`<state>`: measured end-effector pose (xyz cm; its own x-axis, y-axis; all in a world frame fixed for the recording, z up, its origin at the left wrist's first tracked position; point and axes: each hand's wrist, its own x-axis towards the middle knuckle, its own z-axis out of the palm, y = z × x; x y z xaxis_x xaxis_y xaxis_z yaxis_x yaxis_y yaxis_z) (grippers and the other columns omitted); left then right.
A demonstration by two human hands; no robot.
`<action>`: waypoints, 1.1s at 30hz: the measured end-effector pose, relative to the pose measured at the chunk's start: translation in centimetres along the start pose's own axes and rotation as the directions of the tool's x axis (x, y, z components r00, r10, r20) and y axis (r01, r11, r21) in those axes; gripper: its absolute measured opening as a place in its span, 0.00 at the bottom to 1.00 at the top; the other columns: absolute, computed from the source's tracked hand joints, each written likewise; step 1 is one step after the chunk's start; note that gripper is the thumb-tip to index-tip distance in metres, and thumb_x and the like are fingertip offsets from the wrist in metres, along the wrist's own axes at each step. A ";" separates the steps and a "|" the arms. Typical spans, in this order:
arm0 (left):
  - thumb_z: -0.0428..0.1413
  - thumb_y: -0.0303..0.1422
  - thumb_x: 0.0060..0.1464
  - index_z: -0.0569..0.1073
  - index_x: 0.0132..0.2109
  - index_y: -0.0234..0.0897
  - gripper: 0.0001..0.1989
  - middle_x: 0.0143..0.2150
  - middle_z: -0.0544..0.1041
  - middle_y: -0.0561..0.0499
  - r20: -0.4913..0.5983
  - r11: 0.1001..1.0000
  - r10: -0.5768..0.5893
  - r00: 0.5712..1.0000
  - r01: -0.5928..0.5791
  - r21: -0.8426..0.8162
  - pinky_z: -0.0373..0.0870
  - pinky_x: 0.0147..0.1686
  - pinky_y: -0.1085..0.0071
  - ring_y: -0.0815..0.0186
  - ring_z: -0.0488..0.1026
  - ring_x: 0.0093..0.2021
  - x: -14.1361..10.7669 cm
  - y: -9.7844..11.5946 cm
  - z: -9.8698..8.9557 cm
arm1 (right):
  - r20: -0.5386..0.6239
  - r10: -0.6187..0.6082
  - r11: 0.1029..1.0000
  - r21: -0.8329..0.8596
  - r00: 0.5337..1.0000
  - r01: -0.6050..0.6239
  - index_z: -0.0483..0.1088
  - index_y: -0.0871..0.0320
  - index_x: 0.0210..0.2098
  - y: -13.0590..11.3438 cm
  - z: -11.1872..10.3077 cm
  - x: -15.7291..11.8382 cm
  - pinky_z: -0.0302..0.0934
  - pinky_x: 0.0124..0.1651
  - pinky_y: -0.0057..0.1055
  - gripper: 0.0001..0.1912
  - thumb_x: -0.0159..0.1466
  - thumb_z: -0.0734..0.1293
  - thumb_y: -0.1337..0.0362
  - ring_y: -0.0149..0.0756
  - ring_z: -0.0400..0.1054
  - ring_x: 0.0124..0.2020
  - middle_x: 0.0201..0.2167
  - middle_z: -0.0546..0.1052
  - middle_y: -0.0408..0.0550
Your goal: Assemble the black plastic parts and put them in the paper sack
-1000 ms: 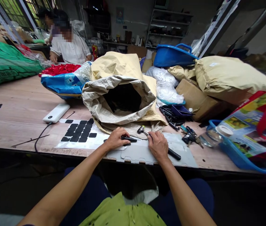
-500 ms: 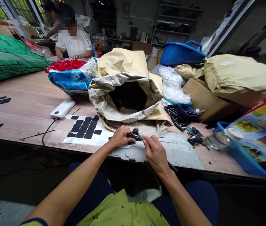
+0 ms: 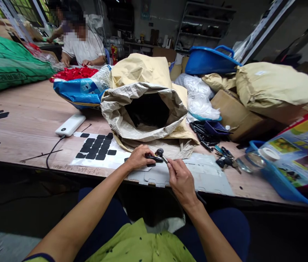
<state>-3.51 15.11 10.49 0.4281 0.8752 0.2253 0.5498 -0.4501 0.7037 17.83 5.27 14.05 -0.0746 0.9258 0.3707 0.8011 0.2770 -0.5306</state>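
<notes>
My left hand (image 3: 140,157) pinches a slim black piece (image 3: 154,159) over the grey sheet at the table's front edge. From the right, my right hand (image 3: 180,179) grips a small tool with a round dark head (image 3: 159,152) and a shiny metal shaft. That head sits just above the black piece; whether they touch I cannot tell. Most of the tool's handle is hidden in my fist. Left of my left hand lies a white sheet (image 3: 73,161) bearing rows of black rounded-square pads (image 3: 95,147). Straight ahead, a large paper-woven sack (image 3: 110,116) gapes, dark inside.
A white power bank (image 3: 70,124) with a cable lies left. At right are black slim parts (image 3: 201,136), keys (image 3: 226,158), a clear bottle (image 3: 252,162) and a blue basin (image 3: 282,182). Across the table a person (image 3: 83,47) sits behind a blue bag of red pieces (image 3: 74,74).
The tool's round head has shifted slightly right along the black piece, showing more of it. Both hands keep their grip. The whole view has moved a little.
</notes>
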 end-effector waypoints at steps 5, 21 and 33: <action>0.69 0.39 0.49 0.82 0.40 0.41 0.12 0.36 0.75 0.51 -0.001 1.000 -0.006 1.000 0.006 0.003 0.65 0.42 0.67 0.60 0.69 0.43 -0.1 0.3 -0.1 | 0.005 0.041 0.999 -0.012 0.999 -0.041 0.76 0.54 0.51 0.5 -0.3 0.1 0.63 0.47 0.30 0.17 0.74 0.57 0.59 0.36 0.71 0.41 0.39 0.76 0.49; 0.68 0.33 0.44 0.81 0.40 0.40 0.13 0.37 0.74 0.51 0.027 1.000 -0.004 1.000 0.004 0.030 0.66 0.44 0.66 0.59 0.69 0.43 -0.4 1.0 -0.8 | -0.128 0.066 0.922 -0.372 0.990 -0.110 0.76 0.55 0.47 7.0 1.5 3.8 0.51 0.42 0.34 0.12 0.69 0.63 0.62 0.40 0.61 0.42 0.40 0.73 0.50; 0.65 0.39 0.53 0.80 0.42 0.39 0.11 0.39 0.76 0.49 0.013 0.993 0.006 1.000 -0.004 -0.115 0.67 0.43 0.66 0.60 0.70 0.43 -0.9 2.8 -2.0 | -0.131 0.051 0.907 -0.410 0.990 -0.100 0.75 0.54 0.47 6.8 1.5 3.6 0.49 0.42 0.33 0.11 0.69 0.64 0.61 0.40 0.60 0.43 0.41 0.72 0.49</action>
<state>-3.79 13.37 13.58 0.4402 0.8703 0.2208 0.4616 -0.4303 0.7757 22.16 10.82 10.63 0.0443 0.8970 0.4399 0.9771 0.0528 -0.2061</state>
